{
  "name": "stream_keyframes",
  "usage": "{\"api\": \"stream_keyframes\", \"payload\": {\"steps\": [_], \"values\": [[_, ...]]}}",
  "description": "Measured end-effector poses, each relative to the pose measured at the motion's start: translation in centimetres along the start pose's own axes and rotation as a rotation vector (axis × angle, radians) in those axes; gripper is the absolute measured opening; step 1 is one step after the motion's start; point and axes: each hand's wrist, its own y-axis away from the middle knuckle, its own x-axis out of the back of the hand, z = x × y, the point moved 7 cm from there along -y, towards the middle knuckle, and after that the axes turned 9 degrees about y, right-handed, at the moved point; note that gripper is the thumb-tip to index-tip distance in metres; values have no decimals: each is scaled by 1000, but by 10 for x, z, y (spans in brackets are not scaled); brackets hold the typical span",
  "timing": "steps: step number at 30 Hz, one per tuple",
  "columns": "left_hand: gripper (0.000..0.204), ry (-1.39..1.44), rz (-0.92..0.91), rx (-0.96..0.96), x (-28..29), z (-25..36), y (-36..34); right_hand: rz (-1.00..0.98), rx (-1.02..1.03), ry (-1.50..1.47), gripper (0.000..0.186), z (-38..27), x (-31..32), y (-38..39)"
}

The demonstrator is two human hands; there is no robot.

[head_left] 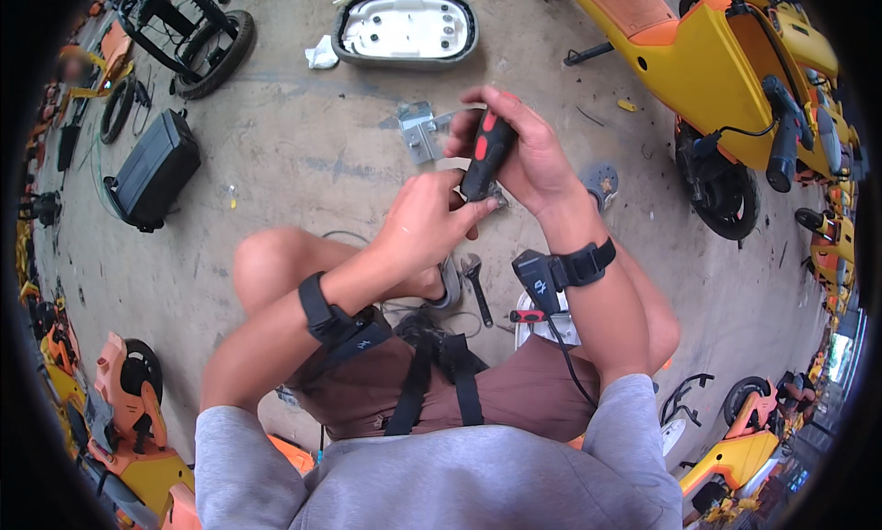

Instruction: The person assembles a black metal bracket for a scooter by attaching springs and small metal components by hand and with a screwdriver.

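A screwdriver [490,152] with a thick black-and-red handle is held upright-tilted before me; its shaft is hidden. My right hand [528,149] curls loosely round the upper handle. Thumb and fingers of my left hand [423,213] close round its lower end. A small dark metal piece shows beside the left thumb, too covered to name. Just beyond my hands, a grey metal bracket [418,133] lies on the floor. Below them, between my legs, rests an adjustable wrench [476,289]. A red-and-black handled tool [527,317] lies by my right thigh.
An upturned seat-shaped shell [405,29] with a white inside lies ahead. A yellow scooter [698,80] stands at right, a black box [154,170] at left. A wheel with its frame [216,57] is far left. More yellow and orange scooters line both sides.
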Motion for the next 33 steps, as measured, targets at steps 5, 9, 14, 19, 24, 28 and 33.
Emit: {"api": "stream_keyframes", "payload": {"steps": [5, 9, 14, 19, 24, 28, 33], "values": [[30, -44, 368, -323, 28, -24, -34, 338, 210, 129, 23, -2, 48, -7], [27, 754, 472, 245, 27, -99, -77, 610, 231, 33, 33, 59, 131, -18], [28, 931, 442, 416, 8, -156, -90, 766, 204, -53, 34, 127, 196, -25], [28, 938, 426, 502, -5, -191, -108, 790, 213, -3, 34, 160, 213, -20], [26, 874, 342, 507, -19, -196, -125, 859, 226, -138, 35, 176, 236, -10], [30, 634, 190, 434, -23, -173, -155, 849, 199, -179, 34, 183, 224, -13], [33, 210, -74, 141, -56, -120, -197, 823, 231, 1, 33, 177, 207, -13]]}}
